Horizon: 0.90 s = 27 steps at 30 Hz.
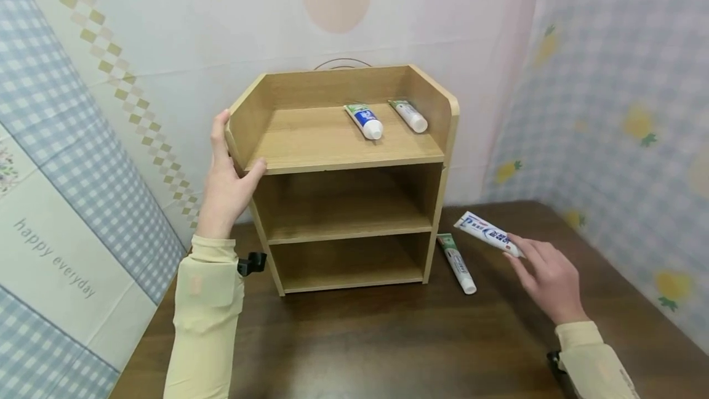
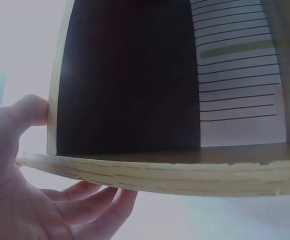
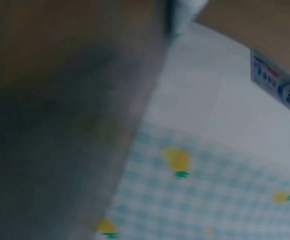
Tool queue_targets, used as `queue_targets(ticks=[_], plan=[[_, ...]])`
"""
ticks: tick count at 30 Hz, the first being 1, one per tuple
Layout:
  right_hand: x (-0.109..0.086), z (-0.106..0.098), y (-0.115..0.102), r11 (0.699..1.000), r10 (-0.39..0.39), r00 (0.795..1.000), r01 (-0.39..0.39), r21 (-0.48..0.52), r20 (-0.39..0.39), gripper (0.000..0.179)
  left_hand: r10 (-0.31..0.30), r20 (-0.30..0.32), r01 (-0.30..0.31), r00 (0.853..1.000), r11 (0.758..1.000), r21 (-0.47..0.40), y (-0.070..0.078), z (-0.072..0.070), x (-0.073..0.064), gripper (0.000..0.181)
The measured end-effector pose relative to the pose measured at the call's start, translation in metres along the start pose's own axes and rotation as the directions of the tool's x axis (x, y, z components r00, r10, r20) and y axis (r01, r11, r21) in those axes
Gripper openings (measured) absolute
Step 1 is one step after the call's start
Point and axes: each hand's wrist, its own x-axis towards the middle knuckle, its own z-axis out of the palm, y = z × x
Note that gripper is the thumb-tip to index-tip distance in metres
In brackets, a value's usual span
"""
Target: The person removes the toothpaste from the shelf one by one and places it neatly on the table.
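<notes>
A small wooden shelf (image 1: 349,237) with an open top tier and two compartments stands on the table. My left hand (image 1: 227,186) grips its upper left side, thumb at the front edge of the top tier; in the left wrist view, the fingers (image 2: 92,205) curl round the outside of the panel. My right hand (image 1: 551,276) pinches a white and blue toothpaste tube (image 1: 487,234) by one end, to the right of the shelf. Beneath it a green and white toothpaste tube (image 1: 456,265) lies on the table. On the top tier lie a blue-labelled tube (image 1: 364,122) and a whitish tube (image 1: 408,117).
The dark wooden table (image 1: 376,343) stretches in front of the shelf and to its right. A pale cloth wall (image 1: 221,23) hangs behind, with a checked pineapple-print cloth (image 1: 626,122) on the right and blue gingham (image 1: 83,109) on the left.
</notes>
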Motion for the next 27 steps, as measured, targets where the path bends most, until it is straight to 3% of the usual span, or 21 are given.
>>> queue_targets(ticks=[5, 7, 10, 14, 18, 19, 24, 26, 27], plan=[[-0.014, 0.009, 0.014, 0.991, 0.117, 0.984, -0.109, -0.072, 0.132, 0.061, 0.002, 0.008, -0.002, 1.000, 1.000, 0.015, -0.001, 0.000, 0.000, 0.084], [-0.016, 0.012, 0.018, 0.983, 0.176, 0.968, -0.164, -0.084, 0.176, 0.048, 0.004, 0.004, -0.004, 1.000, 1.000, 0.017, -0.001, 0.000, 0.000, 0.084], [-0.016, 0.014, 0.022, 0.966, 0.256, 0.932, -0.235, -0.109, 0.257, 0.037, 0.008, 0.003, -0.008, 1.000, 1.000, 0.001, 0.000, -0.001, 0.001, 0.084], [-0.016, 0.014, 0.022, 0.939, 0.344, 0.862, -0.316, -0.136, 0.372, 0.038, 0.008, 0.004, -0.008, 1.000, 1.000, -0.022, -0.001, -0.002, 0.000, 0.084], [-0.015, 0.013, 0.021, 0.912, 0.407, 0.764, -0.373, -0.172, 0.500, 0.037, 0.008, -0.006, -0.008, 1.000, 1.000, -0.015, -0.001, -0.003, 0.001, 0.082], [-0.015, 0.012, 0.021, 0.907, 0.415, 0.731, -0.381, -0.180, 0.542, 0.038, 0.009, -0.006, -0.010, 1.000, 1.000, -0.010, -0.001, -0.003, 0.001, 0.082], [-0.017, 0.009, 0.023, 0.892, 0.412, 0.523, -0.399, -0.213, 0.746, 0.045, 0.019, 0.010, -0.019, 1.000, 1.000, -0.011, -0.002, -0.002, 0.002, 0.081], [-0.018, 0.008, 0.024, 0.889, 0.400, 0.461, -0.405, -0.213, 0.792, 0.044, 0.015, 0.017, -0.015, 1.000, 1.000, -0.014, -0.002, -0.001, 0.002, 0.081], [-0.019, 0.007, 0.024, 0.889, 0.394, 0.442, -0.405, -0.213, 0.806, 0.043, 0.013, 0.020, -0.012, 1.000, 1.000, -0.016, -0.002, -0.001, 0.001, 0.082]])
